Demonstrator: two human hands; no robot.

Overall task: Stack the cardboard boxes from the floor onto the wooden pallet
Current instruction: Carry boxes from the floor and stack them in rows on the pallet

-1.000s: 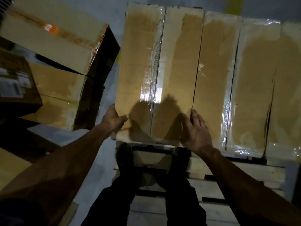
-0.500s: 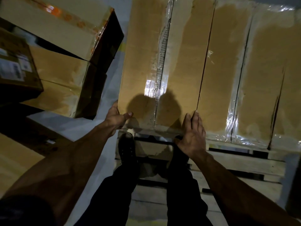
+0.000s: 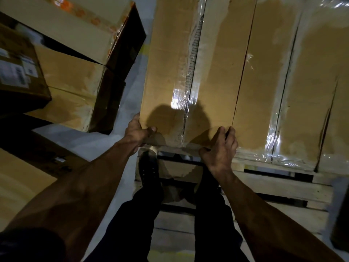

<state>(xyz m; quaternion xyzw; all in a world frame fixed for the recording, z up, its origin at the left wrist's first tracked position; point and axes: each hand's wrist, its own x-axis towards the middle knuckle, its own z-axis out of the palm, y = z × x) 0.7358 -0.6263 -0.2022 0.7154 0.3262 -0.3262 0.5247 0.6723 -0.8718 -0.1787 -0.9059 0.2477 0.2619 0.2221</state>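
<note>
A long taped cardboard box (image 3: 190, 69) lies at the left end of a row of boxes on the wooden pallet (image 3: 279, 188). My left hand (image 3: 137, 132) grips its near left corner, thumb on top. My right hand (image 3: 221, 148) holds its near right corner, fingers curled over the top edge beside the neighbouring taped box (image 3: 264, 82). My feet stand on the pallet's slats just below the box.
On the floor to the left lie stacked boxes (image 3: 75, 53), one with a white label (image 3: 13, 72), and another box (image 3: 20, 188) at the lower left. A strip of grey floor (image 3: 130, 95) separates them from the pallet.
Both hands have shifted toward the box's near corners. The right hand went from lying flat on the top to curling over the edge. The view moved closer to the box.
</note>
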